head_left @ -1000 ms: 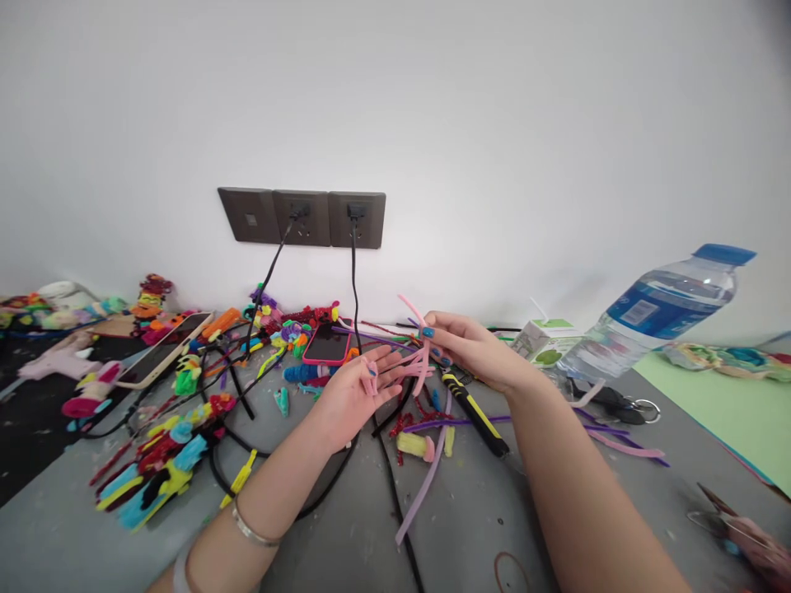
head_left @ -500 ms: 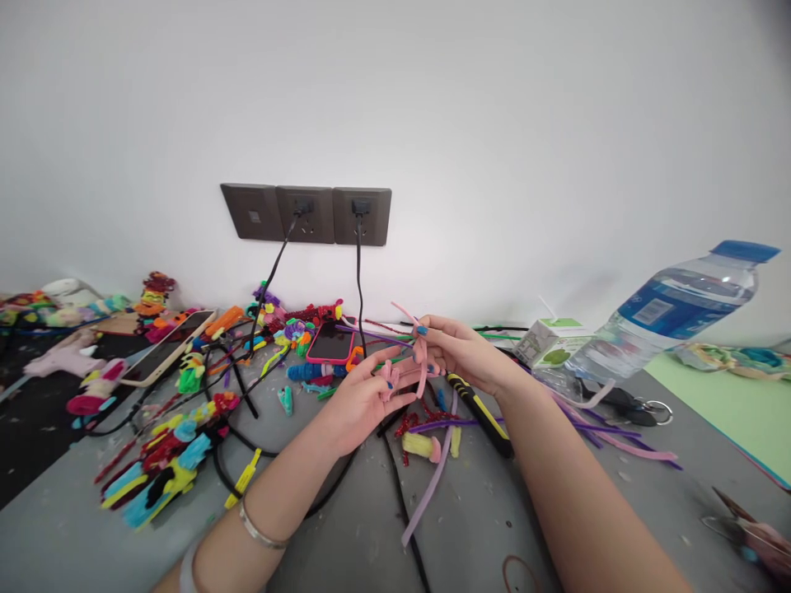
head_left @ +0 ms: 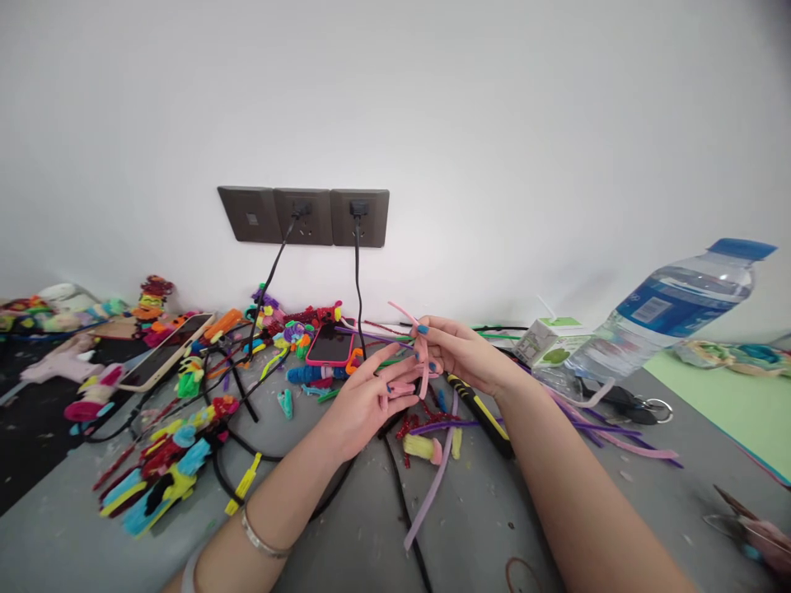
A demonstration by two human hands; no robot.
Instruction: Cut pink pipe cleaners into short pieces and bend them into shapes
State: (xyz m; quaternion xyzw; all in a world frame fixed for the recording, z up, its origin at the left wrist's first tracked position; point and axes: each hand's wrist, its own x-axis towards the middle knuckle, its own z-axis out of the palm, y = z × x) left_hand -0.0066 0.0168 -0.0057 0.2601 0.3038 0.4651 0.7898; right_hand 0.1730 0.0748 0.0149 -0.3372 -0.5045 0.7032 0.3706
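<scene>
To the right of the red-edged phone, above the table, the right hand pinches a slim pink strip between thumb and fingers, both ends free. The left hand, palm turned up, grasps a pink piece between thumb and fingers; whether strip and piece touch cannot be told. Both look light, soft and hardly slippery, probably bendable; a gentle pinch near an end should avoid flattening the surface.

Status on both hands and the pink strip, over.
Right hand pinching pink strip. Left hand holding smaller pink piece. Nearest obstacle: black-and-yellow handle, lying near right hand.
</scene>
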